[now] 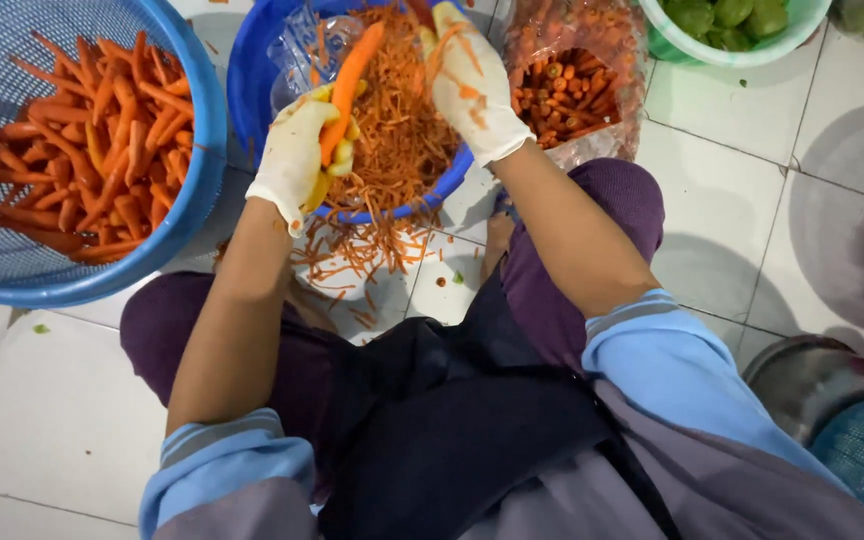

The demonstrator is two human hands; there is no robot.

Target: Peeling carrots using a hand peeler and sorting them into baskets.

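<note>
A white tiled floor (722, 190) with dark grout lines spreads beneath and right of the hands, evenly lit, with soft round shadows.

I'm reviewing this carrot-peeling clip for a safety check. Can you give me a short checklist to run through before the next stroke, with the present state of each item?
1. Left hand grip on the carrot: ok, gloved fingers wrap its lower end.
2. Right hand gloved: ok, the glove is flecked with orange shavings.
3. Tool in the right hand: cannot tell, the top edge of the picture cuts it off.
4. Carrot held over the blue basin: ok, its tip points over the peelings.
5. Peelings contained: not ok, strands hang over the rim and lie on the tiled floor.
6. Blue basket of carrots within reach: ok, beside the left hand.
</note>
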